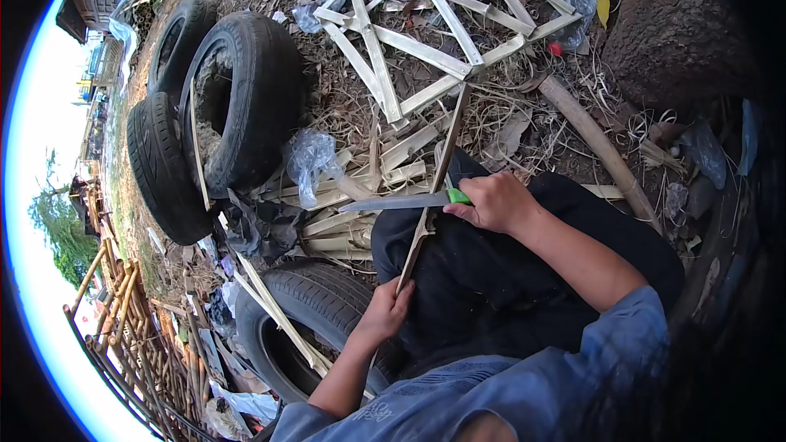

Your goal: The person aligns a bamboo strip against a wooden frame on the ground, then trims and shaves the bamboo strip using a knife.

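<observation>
In the head view my right hand (491, 200) is closed around the green handle of a knife (401, 202). Its blade points left and lies across a long bamboo strip (417, 237), close to a node. My left hand (385, 311) grips the lower end of that strip, fingers wrapped round it. The strip slants up over my dark-trousered knee, its far end reaching the corner of a lattice frame of pale bamboo slats (426, 57) on the ground. Whether the blade is cutting into the strip I cannot tell.
Several old tyres (270, 106) stand at the left, and another tyre (319, 286) lies beside my left arm. Split bamboo pieces (340, 225) are heaped before my knee. A bamboo pole (598, 143) and a tree trunk (688, 33) are at the right. Plastic bags (311, 164) litter the ground.
</observation>
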A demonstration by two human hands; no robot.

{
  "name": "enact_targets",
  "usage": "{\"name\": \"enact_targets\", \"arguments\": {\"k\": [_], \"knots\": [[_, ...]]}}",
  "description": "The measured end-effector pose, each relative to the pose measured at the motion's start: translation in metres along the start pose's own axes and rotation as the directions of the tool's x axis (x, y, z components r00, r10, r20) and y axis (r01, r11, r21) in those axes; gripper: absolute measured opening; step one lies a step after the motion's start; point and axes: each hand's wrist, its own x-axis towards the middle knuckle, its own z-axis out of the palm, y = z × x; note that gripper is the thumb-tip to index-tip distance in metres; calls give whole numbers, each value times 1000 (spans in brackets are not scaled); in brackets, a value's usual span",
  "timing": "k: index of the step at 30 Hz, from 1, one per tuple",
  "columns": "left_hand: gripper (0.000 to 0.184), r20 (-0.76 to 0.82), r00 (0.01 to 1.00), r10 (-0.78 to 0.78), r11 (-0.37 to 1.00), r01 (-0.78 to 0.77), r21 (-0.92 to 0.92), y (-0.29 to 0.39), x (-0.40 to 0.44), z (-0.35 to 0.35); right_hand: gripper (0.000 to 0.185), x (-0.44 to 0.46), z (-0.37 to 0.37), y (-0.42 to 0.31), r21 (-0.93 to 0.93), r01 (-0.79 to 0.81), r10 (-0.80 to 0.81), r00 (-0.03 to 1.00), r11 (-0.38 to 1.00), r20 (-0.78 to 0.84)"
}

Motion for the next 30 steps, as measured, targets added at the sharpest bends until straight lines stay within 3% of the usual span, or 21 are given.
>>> {"name": "enact_targets", "arguments": {"k": [4,5,6,7,8,10,12,13,14,16,19,22,24,26,27,28,29,30], "knots": [[23,-29,1000,-7,999,9,52,7,6,5,56,7,3,21,-145,48,-50,999,988,-14],[23,-28,1000,-12,999,13,44,7,3,6,55,13,2,32,-108,-117,110,992,987,-66],[22,-38,999,12,999,-10,49,8,0,7,54,28,-15,55,-14,-428,424,898,904,-119],[20,-54,998,42,998,-39,58,7,-2,7,54,40,-46,85,-117,-615,595,786,780,-167],[17,-36,993,111,991,-108,79,-9,-2,7,54,36,-63,112,-137,-607,578,790,782,-202],[24,35,999,10,996,-7,-94,-7,7,-5,54,40,-80,115,-134,-613,573,781,778,-247],[32,94,995,-44,973,64,-221,-9,7,-3,54,33,-92,77,141,-470,486,793,872,-366],[35,114,992,-58,968,83,-238,-8,11,-5,54,28,-88,60,178,-385,424,825,906,-374],[38,178,979,-96,934,151,-325,-8,13,-7,55,25,-86,32,215,-377,423,872,901,-245],[40,187,980,-73,956,122,-266,-6,17,-10,51,15,-57,0,183,-241,266,955,953,-131],[40,180,980,-86,970,124,-207,0,14,-13,52,5,-16,-19,26,-184,179,973,983,144],[42,149,983,-110,964,142,-226,11,16,-7,53,13,3,3,40,-145,139,982,989,128],[43,135,980,-143,950,174,-259,15,18,-4,53,24,3,12,-17,-83,84,989,996,120],[43,142,980,-137,949,171,-266,15,17,-5,62,32,2,35,-136,-117,136,980,984,142],[43,148,979,-140,946,177,-271,15,15,-4,65,51,-16,62,-90,-557,560,828,825,10],[43,143,981,-132,947,168,-274,9,8,-1,64,56,-51,115,-298,-660,664,740,689,-104],[42,160,981,-112,937,158,-313,-2,2,0,63,54,-78,151,-242,-735,723,674,634,-151],[42,179,980,-88,929,146,-339,-6,6,-8,63,57,-94,139,-184,-708,676,706,682,-213]]}}
